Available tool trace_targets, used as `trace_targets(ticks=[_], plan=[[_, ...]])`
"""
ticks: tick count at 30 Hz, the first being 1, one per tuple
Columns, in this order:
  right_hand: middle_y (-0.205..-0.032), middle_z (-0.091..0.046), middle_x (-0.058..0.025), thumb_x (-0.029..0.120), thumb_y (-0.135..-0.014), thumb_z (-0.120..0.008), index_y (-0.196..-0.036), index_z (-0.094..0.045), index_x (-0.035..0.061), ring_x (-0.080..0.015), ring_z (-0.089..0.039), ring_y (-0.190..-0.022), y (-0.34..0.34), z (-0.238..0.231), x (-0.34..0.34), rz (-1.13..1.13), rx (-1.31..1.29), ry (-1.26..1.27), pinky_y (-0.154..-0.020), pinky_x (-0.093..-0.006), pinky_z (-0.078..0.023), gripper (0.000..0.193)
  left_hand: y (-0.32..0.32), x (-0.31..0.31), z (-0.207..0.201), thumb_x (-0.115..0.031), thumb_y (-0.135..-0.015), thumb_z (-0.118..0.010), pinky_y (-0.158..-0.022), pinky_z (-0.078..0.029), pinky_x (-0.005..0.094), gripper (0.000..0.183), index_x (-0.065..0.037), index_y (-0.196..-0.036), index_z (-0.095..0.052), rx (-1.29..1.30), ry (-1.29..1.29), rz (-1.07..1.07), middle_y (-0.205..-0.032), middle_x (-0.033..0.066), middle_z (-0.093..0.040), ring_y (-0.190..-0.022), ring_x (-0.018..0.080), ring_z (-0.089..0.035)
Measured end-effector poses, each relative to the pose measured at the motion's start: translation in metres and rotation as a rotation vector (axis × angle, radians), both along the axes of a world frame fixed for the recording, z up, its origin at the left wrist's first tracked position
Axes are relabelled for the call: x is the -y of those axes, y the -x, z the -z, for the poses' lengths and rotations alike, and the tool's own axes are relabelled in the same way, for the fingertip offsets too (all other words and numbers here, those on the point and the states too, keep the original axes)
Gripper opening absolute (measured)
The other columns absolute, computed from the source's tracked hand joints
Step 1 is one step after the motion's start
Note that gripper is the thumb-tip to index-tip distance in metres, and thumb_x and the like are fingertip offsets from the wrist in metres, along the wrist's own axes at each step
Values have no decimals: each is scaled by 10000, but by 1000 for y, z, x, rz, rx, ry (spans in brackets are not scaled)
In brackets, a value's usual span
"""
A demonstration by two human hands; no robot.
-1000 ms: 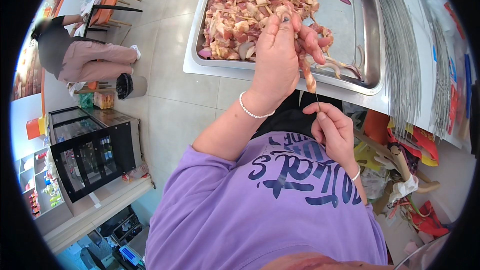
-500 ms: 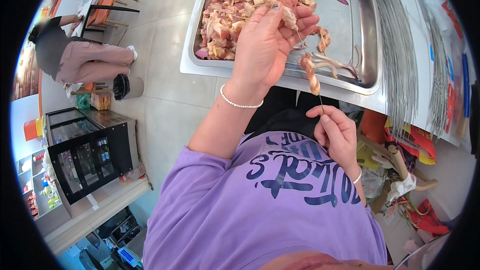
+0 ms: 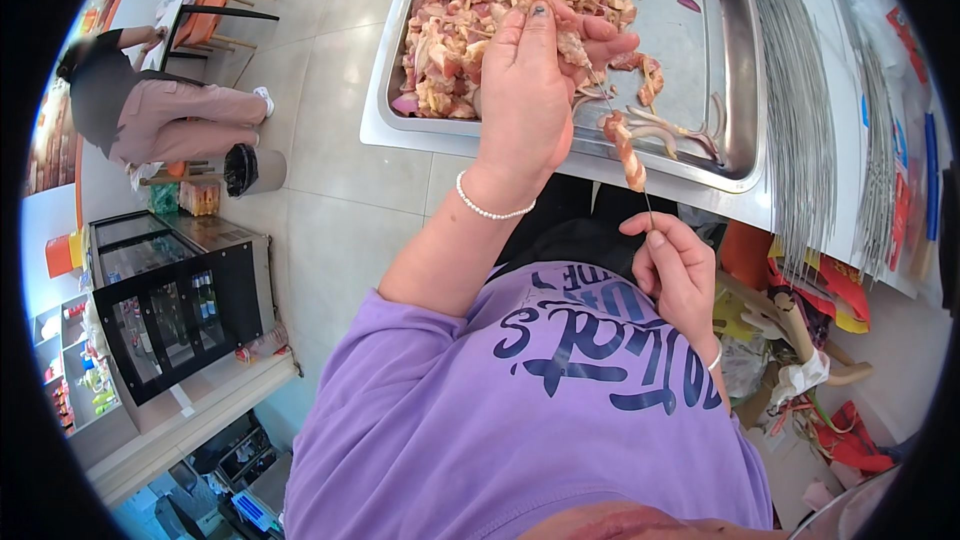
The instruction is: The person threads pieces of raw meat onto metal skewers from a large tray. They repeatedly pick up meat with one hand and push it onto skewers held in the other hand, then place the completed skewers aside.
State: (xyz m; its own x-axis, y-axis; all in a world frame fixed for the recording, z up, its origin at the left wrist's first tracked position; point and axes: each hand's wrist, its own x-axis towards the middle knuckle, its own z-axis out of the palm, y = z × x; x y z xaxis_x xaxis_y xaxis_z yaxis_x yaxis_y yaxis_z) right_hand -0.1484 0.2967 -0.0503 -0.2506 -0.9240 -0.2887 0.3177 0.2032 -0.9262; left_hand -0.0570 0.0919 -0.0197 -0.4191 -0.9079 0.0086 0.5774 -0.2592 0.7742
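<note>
The left hand [image 3: 535, 90] pinches a meat piece [image 3: 572, 40] above the steel tray [image 3: 725, 90]. The right hand [image 3: 680, 275] grips a thin skewer [image 3: 640, 185], partly loaded with meat.

Desk [image 3: 860, 240] — carries a steel tray [image 3: 735, 50] of raw meat pieces [image 3: 480, 0]; bare metal skewers [image 3: 800, 120] lie just right of the tray.

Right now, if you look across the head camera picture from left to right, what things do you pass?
Seated person → black bin → left hand over the meat in the metal tray → skewer with meat, its lower end pinched by the right hand → bundle of bare metal skewers.
</note>
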Motion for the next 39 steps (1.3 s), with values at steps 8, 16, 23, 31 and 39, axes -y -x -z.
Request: trace_targets(ticks=[8,16,23,31,39], plan=[[-595,-493,26,75,-1030,-417,-1115,-636,-41,-16,-396,-520,-2,0,0,21,2,-34,-508,-176,-320,262,3,-9,7,-166,-1090,-279,-834,-565,391,199,-44,-1021,-420,3,40,-27,-866,109,-601,-826,295,-715],[-597,-492,26,69,-1026,-422,-1111,-638,-43,-18,-397,-516,-5,-4,0,26,20,-67,-504,-178,-321,258,8,-14,13,-183,-1083,-317,-1023,-473,536,180,-53,-1008,-417,49,236,-129,-865,120,-562,-784,347,-699],[-605,-487,26,57,-1021,-430,-1118,-638,-52,-18,-399,-517,-2,1,-1,2,-7,-12,-507,-179,-327,254,4,-14,11,-176,-1098,-254,-943,-553,454,218,-41,-995,-389,-8,129,-17,-785,93,-549,-664,259,-684],[-611,-479,32,58,-1024,-426,-1127,-635,-54,-17,-390,-519,-3,2,0,-10,4,2,-505,-182,-314,258,4,-18,11,-174,-1077,-285,-1064,-443,559,202,-63,-974,-419,-37,108,-8,-805,91,-536,-697,296,-669],[-615,-464,37,54,-1021,-430,-1117,-637,-57,-17,-384,-520,-4,0,3,-16,-18,9,-501,-186,-311,253,7,-25,7,-177,-1090,-246,-1004,-513,485,223,-45,-968,-379,-60,68,-6,-758,107,-564,-633,250,-664]])
